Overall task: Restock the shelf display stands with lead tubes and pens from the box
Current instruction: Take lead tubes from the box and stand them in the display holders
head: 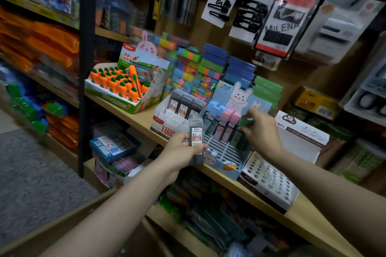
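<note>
Lead tubes (197,142), a small grey stack of them, sit upright in the left hand (181,152), fingers curled round the lower part so the label faces up, just in front of the white stand (167,123). That looks like a holding stock, kept close for feeding. The right hand (260,131) reaches over the blue rabbit stand (227,148), right of the white stand, and seems to pinch a green tube (244,121) at the row of pink tubes (228,120); blur hides the grip. Further right of the white stand lies an empty pen stand (269,181) with round holes, all on the wooden shelf (133,119).
</note>
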A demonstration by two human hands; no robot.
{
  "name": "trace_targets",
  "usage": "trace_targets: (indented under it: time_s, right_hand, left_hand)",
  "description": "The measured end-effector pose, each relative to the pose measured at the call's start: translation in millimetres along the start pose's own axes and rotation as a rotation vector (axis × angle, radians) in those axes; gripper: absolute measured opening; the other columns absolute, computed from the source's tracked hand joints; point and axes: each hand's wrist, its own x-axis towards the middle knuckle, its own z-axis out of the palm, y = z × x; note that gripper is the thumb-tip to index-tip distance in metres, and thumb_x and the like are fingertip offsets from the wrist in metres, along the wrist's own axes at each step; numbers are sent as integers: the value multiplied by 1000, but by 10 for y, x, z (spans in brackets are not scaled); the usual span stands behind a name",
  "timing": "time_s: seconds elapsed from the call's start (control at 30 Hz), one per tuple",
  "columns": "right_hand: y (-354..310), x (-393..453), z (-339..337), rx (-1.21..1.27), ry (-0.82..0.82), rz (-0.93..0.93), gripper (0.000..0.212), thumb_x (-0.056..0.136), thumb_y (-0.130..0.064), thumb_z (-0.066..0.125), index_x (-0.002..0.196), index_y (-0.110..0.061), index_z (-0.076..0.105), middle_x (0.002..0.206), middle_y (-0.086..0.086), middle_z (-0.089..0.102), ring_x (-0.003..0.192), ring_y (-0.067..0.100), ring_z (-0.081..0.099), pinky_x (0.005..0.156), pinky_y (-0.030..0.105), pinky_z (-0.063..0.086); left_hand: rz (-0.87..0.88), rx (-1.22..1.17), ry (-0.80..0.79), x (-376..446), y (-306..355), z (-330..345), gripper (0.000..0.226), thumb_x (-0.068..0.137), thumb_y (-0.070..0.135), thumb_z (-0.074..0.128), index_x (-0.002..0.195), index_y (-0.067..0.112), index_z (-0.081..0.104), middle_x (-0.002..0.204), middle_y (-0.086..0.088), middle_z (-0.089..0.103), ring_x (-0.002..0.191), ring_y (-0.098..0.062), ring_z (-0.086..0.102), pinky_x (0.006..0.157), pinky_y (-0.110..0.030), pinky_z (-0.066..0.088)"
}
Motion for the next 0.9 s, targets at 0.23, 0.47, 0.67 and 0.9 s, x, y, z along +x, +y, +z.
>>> trace_targets:
  time_s: [0.23,0.47,0.67,0.9]
  right_hand:
    - [23,-40,-34,-88,-11,10,36,84,-28,73,114,-8,70,108,5,62,86,15,58,78,29,53]
    - [-307,-53,-116,127,12,-4,32,93,-28,62,122,-16,64,108,-2,60,81,0,58,74,10,43]
    - [-816,-72,-45,452,-253,-12,31,85,-30,72,115,-30,64,91,-7,68,78,2,67,72,16,55]
    - [-894,472,-134,544,-145,86,22,82,-18,77,103,-19,68,94,2,70,78,15,72,79,37,60]
  left_hand:
    - [2,14,-1,-44,-33,63,21,91,5,62,110,13,59,92,0,76,101,-20,68,97,-48,50]
    - [64,38,-22,-86,-71,58,13,96,13,56,107,17,61,93,1,76,100,-16,69,92,-39,53]
    - [190,146,-53,-59,33,-56,12,98,17,53,104,21,62,90,3,76,86,-6,71,70,-19,52]
    - [434,480,383,52,266,-390,6,89,26,67,92,26,62,93,8,65,87,-6,62,69,-15,48]
